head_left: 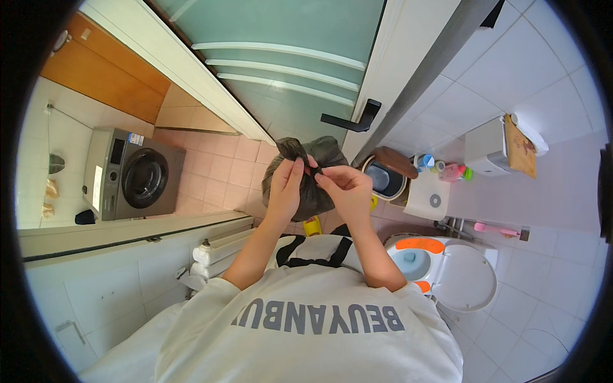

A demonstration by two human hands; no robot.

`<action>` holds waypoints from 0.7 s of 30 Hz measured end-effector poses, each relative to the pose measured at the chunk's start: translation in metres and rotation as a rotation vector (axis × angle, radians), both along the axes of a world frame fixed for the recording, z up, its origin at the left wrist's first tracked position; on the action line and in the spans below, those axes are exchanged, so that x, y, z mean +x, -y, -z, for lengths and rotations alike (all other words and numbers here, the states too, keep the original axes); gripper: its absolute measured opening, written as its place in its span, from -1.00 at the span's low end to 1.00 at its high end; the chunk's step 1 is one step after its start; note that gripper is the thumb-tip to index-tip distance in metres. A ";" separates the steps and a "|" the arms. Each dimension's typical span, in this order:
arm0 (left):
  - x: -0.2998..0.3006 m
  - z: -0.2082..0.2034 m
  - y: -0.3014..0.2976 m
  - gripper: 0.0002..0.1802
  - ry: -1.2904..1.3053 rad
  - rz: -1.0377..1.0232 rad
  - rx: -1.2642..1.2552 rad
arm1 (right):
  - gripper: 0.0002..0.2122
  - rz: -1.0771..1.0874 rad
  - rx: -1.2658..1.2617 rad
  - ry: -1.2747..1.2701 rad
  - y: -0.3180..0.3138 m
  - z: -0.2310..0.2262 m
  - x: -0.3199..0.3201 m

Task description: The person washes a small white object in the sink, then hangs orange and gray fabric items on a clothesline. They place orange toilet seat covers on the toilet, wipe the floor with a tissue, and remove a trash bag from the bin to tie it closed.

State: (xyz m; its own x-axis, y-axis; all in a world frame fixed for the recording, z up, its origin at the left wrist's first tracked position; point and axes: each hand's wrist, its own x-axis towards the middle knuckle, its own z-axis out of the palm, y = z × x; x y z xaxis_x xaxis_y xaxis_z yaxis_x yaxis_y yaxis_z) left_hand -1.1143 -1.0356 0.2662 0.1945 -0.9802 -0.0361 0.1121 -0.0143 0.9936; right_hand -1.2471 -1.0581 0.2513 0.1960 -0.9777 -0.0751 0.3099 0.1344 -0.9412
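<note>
A full dark grey garbage bag [311, 195] hangs or rests in front of me, its neck gathered at the top. My left hand [287, 181] is closed around the twisted neck, and a loose end of the plastic stands up beyond the fingers. With thumb and forefinger, my right hand [345, 186] pinches a dark strip of the same bag just to the right. Both hands are close together over the bag. Whether a knot is formed between the fingers is too small to make out.
Beyond the bag stands a glass door [287, 64] with a black handle [357, 118]. To the right are a trash bin [385, 181] with its brown lid raised and a toilet [469, 274] with its lid up. A washing machine [134, 175] stands at the left.
</note>
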 end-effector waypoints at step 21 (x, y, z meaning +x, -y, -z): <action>0.040 -0.023 -0.010 -0.84 1.430 0.132 -0.441 | -0.72 -0.193 -0.847 -0.588 0.035 0.019 0.026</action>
State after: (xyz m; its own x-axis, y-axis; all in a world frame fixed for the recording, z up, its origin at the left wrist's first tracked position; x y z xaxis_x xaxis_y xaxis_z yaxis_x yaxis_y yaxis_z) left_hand -1.0742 -1.0255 0.2894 -0.2785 -0.8744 0.3973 -0.9080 0.3745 0.1876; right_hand -1.2214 -1.0931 0.2326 0.5085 -0.7111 0.4855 -0.1834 -0.6404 -0.7458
